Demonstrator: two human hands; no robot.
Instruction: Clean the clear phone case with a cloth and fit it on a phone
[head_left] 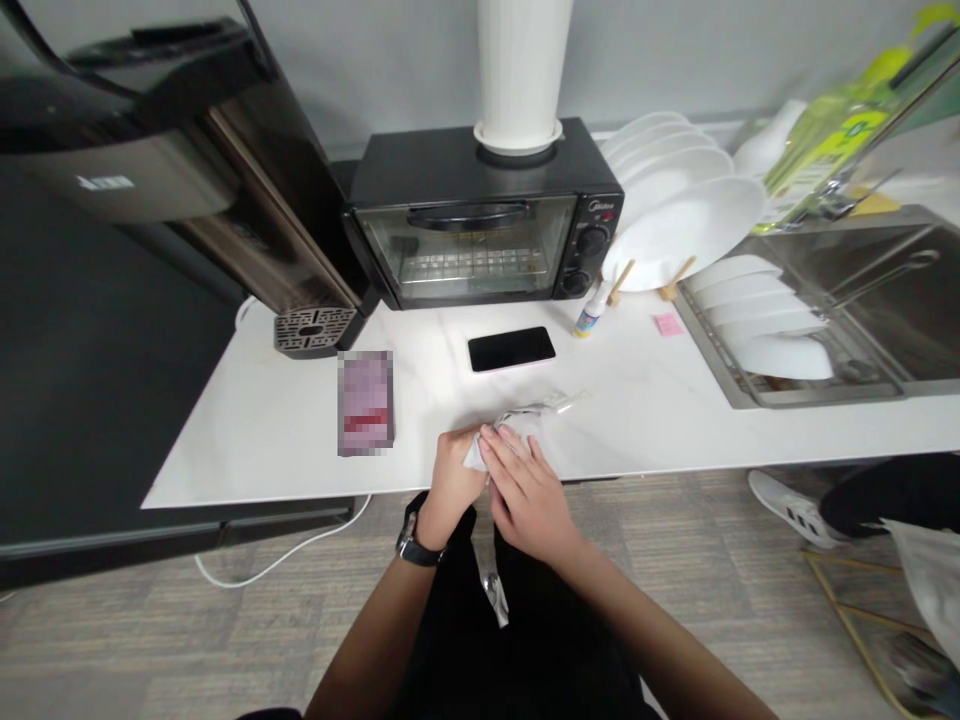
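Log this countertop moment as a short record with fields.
left hand: left hand grips the near edge of a white wipe
right hand: right hand rests fingers on the same wipe
surface: white counter
behind the hands: black phone lying flat, toaster oven beyond it
left of the hands: blurred packet
right side: white plates in a rack, sink
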